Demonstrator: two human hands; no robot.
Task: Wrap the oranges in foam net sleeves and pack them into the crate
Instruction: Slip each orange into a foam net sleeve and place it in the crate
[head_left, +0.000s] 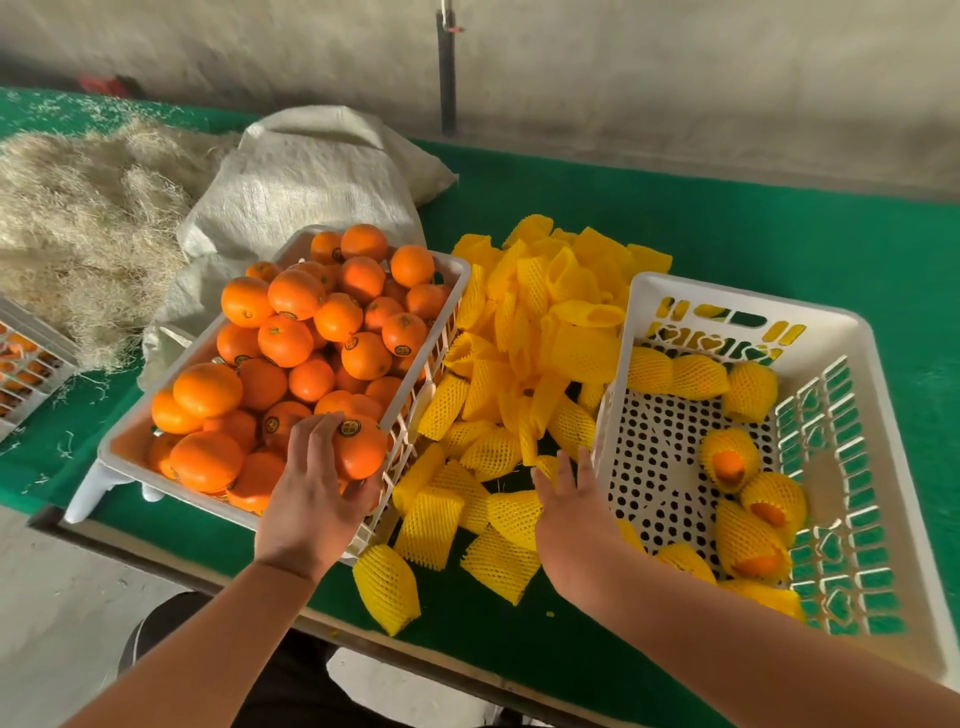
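Note:
A white crate (447, 265) on the left is heaped with bare oranges (291, 338). My left hand (311, 493) grips one orange (361, 449) at the crate's near right corner. Between the crates lies a pile of yellow foam net sleeves (540, 332). My right hand (569, 506) hovers over the pile's near edge with fingers straight, holding nothing. On the right stands a white perforated crate (670, 467) holding several sleeved oranges (727, 457) along its far and right sides.
All of it sits on a green table (779, 234) whose front edge runs near me. A white woven sack (311, 171) and a heap of straw-like fibre (88, 218) lie behind the left crate. Another crate of oranges (26, 364) shows at the far left.

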